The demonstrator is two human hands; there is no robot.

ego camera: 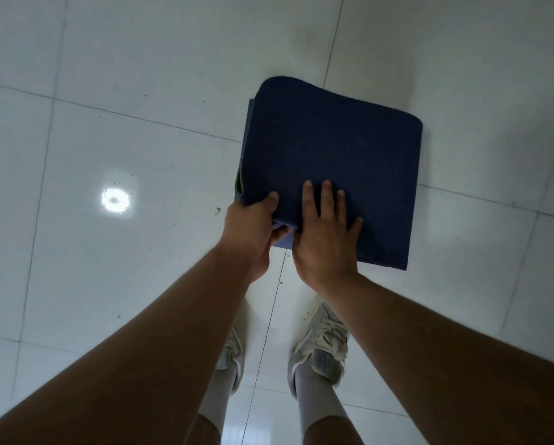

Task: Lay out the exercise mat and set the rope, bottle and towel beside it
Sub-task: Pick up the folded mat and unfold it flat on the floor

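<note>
Mat in hand: a folded navy exercise mat [333, 149] is held out in front of the body above a pale tiled floor [109, 107], forward of a pair of light shoes [320, 345]; it appears to be carried clear of the tiles, though whether its far edge touches them cannot be told. The near left corner is clamped by the left hand [251, 229], thumb laid on top and fingers wrapped beneath the stacked layers; the right hand [325, 239] is spread flat on the upper face just beside it, fingers straight and pressing down, its thumb hidden at the near edge, so a pinch there cannot be confirmed.

The mat is seen folded into several layers, with rounded far corners and a sliver of green showing at the left edge; it is judged soft, pliant and fairly light, with enough springy body to keep the stack flat; nothing about it is thought fragile. The surface looks matte and grippy rather than slick; the layers can be expected to flop apart once released. Hold is best taken at the two near corners of the top layer, so the rest can be let fall and drawn out flat; the glossy tiles, marked by a lamp reflection [116, 199], suggest the mat may slide as it is spread. Rope, bottle and towel are not in view; the laying-out is judged not yet begun.
</note>
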